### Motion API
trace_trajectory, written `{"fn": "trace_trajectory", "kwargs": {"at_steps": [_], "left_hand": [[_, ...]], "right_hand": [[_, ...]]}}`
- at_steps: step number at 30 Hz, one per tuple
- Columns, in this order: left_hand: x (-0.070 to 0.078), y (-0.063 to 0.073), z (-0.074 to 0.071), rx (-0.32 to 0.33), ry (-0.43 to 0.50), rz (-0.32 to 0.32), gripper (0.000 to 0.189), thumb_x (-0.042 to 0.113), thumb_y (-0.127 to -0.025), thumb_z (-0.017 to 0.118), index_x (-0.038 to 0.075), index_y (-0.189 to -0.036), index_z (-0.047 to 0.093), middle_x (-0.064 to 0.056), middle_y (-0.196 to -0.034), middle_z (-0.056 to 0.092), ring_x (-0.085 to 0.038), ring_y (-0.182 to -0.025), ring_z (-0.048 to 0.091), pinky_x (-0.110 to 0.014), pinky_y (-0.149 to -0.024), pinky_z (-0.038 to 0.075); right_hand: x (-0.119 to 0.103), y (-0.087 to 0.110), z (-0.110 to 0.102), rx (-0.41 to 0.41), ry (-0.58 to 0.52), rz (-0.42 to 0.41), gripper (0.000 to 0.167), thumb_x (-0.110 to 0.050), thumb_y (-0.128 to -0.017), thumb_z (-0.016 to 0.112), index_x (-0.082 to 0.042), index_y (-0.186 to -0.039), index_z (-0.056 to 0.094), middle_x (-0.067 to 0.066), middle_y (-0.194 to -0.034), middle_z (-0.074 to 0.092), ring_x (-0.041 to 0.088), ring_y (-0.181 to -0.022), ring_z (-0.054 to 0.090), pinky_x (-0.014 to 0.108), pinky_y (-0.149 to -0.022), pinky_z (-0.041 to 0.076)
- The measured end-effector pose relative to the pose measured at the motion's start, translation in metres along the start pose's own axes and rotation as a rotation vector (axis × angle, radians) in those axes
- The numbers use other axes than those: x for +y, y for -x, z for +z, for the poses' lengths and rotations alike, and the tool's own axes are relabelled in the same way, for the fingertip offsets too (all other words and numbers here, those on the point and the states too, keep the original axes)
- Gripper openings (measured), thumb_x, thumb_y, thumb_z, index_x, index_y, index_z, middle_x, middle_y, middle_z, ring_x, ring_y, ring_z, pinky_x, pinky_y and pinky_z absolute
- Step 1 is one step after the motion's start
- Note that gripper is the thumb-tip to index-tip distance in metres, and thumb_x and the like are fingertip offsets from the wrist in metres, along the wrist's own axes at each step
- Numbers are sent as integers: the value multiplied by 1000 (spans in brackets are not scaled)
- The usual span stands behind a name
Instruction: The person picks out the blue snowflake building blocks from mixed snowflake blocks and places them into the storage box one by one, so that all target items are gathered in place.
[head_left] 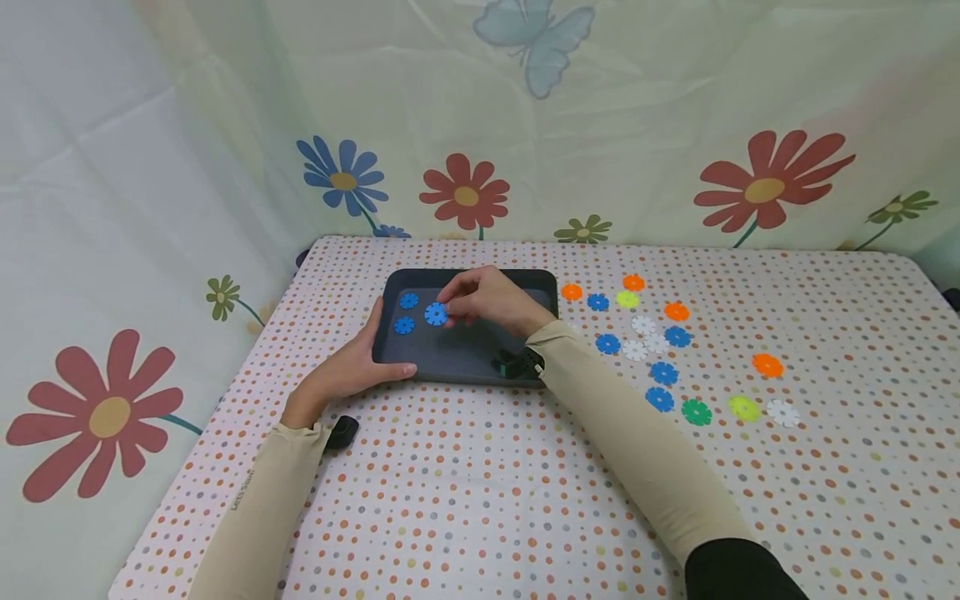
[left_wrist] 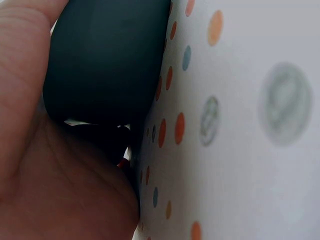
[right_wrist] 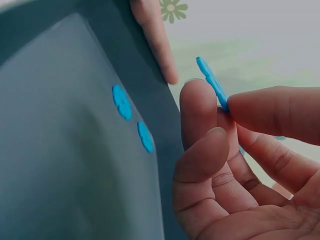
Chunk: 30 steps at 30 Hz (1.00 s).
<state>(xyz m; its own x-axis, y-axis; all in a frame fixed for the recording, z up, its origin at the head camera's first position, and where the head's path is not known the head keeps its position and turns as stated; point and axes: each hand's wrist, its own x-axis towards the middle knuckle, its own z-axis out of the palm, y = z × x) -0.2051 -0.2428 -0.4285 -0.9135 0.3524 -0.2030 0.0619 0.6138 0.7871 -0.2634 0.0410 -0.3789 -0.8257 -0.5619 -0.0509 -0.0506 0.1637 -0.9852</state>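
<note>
My right hand [head_left: 491, 302] is over the dark tray [head_left: 465, 373] and pinches a blue notched plastic disc [head_left: 435, 314] by its edge. In the right wrist view the held disc [right_wrist: 212, 82] is tilted nearly edge-on at the fingertips. Two more blue discs, the upper one [head_left: 408, 301] and the lower one [head_left: 404, 326], lie on the tray floor near its left wall. At the tray's front left corner rests my left hand [head_left: 352, 364], thumb along the front rim and straight fingers against the left side. The left wrist view shows its palm [left_wrist: 70, 185] close beside the dark tray wall.
Right of the tray, loose discs are spread on the dotted tablecloth [head_left: 465, 483]: several blue ones [head_left: 663, 373], orange [head_left: 677, 311], white [head_left: 783, 412], yellow [head_left: 744, 408] and a green disc [head_left: 697, 412]. A flower-printed curtain [head_left: 615, 125] stands behind the table.
</note>
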Motion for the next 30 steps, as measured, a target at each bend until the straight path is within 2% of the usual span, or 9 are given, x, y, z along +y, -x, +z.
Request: {"fn": "trace_trajectory", "kwargs": {"at_steps": [7, 18, 30], "left_hand": [[2, -1, 0, -2, 2, -10, 133, 53, -91, 81, 24, -169, -23, -7, -178, -9, -37, -162, 10, -65, -123, 22], [0, -2, 0, 4, -7, 4, 134, 53, -90, 82, 22, -170, -22, -9, -179, -8, -38, -161, 14, -65, -123, 22], [2, 0, 0, 1, -3, 11, 132, 50, -93, 80, 20, -170, -22, -8, -179, -7, -36, -160, 17, -63, -124, 21]], "right_hand": [[1, -7, 11, -27, -7, -19, 14, -4, -100, 70, 4, -111, 76, 13, -89, 76, 30, -88, 74, 36, -76, 55], [3, -17, 28, -57, 3, -18, 13, 1, -99, 70, 6, -109, 76, 11, -87, 76, 19, -78, 73, 30, -70, 53], [1, -25, 44, -95, 27, 12, 11, 2, -98, 70, 7, -106, 77, 11, -85, 76, 21, -77, 74, 29, -66, 52]]}}
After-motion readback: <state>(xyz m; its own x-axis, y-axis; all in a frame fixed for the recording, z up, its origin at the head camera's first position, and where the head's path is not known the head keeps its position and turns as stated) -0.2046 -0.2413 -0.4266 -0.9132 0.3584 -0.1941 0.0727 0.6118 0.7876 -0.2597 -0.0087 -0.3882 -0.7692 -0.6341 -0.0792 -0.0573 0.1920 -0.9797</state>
